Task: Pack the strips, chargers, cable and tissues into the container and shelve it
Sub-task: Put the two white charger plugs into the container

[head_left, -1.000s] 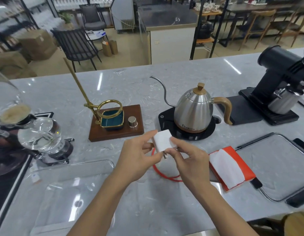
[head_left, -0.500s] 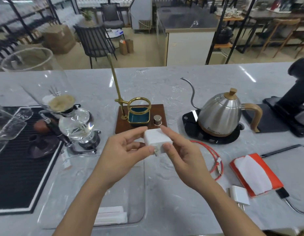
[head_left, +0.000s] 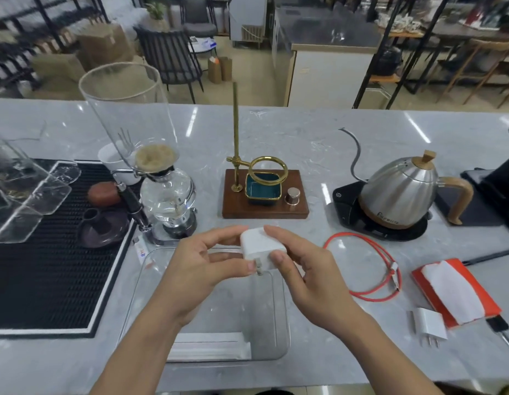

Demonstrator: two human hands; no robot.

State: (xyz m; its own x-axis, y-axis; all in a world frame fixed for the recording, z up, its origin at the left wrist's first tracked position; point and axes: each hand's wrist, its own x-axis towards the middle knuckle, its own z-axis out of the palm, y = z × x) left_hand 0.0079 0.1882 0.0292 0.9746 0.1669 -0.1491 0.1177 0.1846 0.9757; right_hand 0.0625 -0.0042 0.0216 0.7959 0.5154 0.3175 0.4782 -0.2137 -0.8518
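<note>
Both hands hold a white square charger (head_left: 260, 248) above the far end of a clear plastic container (head_left: 279, 317); my left hand (head_left: 202, 269) pinches its left side and my right hand (head_left: 304, 275) its right side, prongs facing me. White strips (head_left: 210, 349) lie inside the container at its near end. A coiled red cable (head_left: 373, 269) rests on the counter to the right. Further right are a second white charger (head_left: 428, 326) and a tissue pack (head_left: 452, 292) in a red wrapper.
A siphon coffee maker (head_left: 165, 189) stands just beyond the container's far left corner. A wooden dripper stand (head_left: 264, 192) and a steel kettle (head_left: 401, 195) on its black base sit behind. A black drip mat (head_left: 48, 252) covers the left side.
The view has swung left and both hands carried the white charger leftward, from near the kettle to above the clear container. The cable, second charger and tissues now lie to the right.
</note>
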